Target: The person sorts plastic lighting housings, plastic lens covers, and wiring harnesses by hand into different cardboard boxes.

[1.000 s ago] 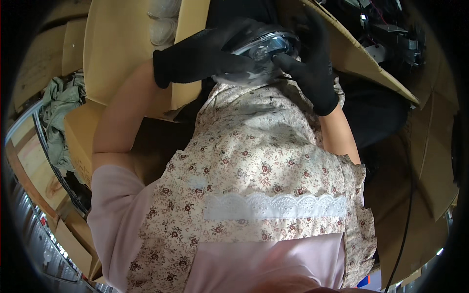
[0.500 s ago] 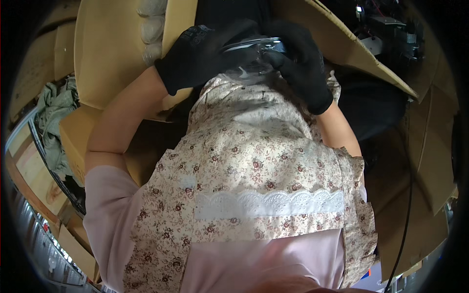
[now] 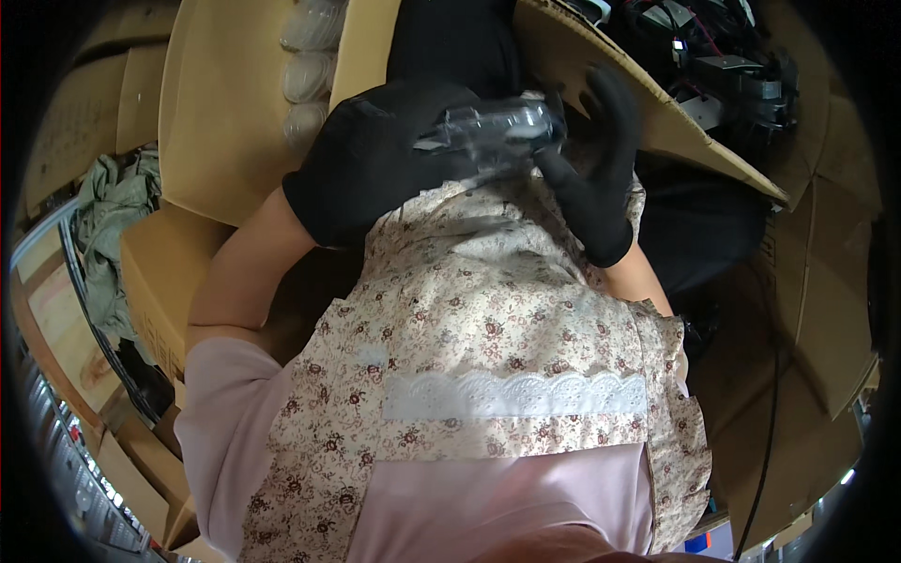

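Above my lap, my left hand [image 3: 371, 155], in a black glove, is closed on a clear plastic-wrapped item [image 3: 502, 124] with a shiny, glassy surface. Motion smears the item, so its exact kind cannot be made out. Just to its right, my right hand [image 3: 601, 174] wears a matching black glove. Its fingers are raised and spread from the thumb, whose tip is close to the item's right end. Whether that thumb touches the wrap is unclear.
An open cardboard box [image 3: 211, 113] at the upper left holds a row of clear rounded plastic pieces [image 3: 308, 77]. Another cardboard flap [image 3: 676, 122] slants across the upper right, with dark cabled devices [image 3: 741, 80] beyond. Greenish cloth [image 3: 108, 239] hangs at the left; a black cable [image 3: 771, 441] runs down the right.
My right hand has let go of the item and spread its fingers. The left hand, still holding the item, has come slightly lower and nearer to me.
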Demonstrator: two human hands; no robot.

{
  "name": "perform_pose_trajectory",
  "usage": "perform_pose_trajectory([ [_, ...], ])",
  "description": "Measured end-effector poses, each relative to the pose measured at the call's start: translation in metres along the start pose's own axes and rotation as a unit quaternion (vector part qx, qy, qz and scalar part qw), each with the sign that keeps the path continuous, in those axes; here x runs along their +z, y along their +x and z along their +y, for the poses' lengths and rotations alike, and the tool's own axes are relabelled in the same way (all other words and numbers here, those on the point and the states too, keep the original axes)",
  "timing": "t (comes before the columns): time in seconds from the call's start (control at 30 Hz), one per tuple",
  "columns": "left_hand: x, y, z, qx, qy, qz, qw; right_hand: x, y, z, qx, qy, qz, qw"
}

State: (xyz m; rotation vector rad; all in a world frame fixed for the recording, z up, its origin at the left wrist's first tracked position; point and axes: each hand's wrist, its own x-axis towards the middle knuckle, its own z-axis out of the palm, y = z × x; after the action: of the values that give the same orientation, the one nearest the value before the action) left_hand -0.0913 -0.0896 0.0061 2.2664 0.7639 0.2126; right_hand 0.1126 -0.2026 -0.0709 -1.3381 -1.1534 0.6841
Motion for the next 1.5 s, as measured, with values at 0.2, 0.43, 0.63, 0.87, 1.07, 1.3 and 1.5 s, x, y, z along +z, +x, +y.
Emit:
perform_pose_trajectory([
  [0.2, -0.016, -0.001, 0.007, 0.026, 0.067, -0.072, 0.995, 0.010, 0.012, -0.016, -0.164, -0.111, -0.106, 0.974],
  [0.43, 0.000, -0.008, -0.019, -0.011, -0.158, -0.043, 0.987, 0.018, 0.006, -0.006, -0.093, -0.011, -0.116, 0.989],
  [0.63, 0.024, -0.021, -0.022, 0.167, 0.109, 0.124, 0.972, 0.010, 0.012, -0.017, 0.190, 0.167, -0.190, 0.949],
  [0.87, 0.043, -0.033, -0.026, 0.143, -0.007, 0.147, 0.979, 0.014, -0.005, -0.023, 0.218, 0.146, -0.194, 0.945],
  [1.07, 0.043, -0.030, -0.028, 0.103, -0.048, 0.156, 0.981, 0.013, -0.010, -0.019, 0.158, 0.081, -0.154, 0.972],
  [1.3, 0.027, -0.005, -0.011, -0.040, -0.184, 0.037, 0.981, 0.013, -0.011, -0.028, 0.250, 0.148, -0.108, 0.951],
  [1.5, 0.004, 0.013, -0.031, 0.145, -0.082, -0.120, 0.979, 0.020, -0.016, -0.024, 0.199, 0.118, -0.097, 0.968],
])
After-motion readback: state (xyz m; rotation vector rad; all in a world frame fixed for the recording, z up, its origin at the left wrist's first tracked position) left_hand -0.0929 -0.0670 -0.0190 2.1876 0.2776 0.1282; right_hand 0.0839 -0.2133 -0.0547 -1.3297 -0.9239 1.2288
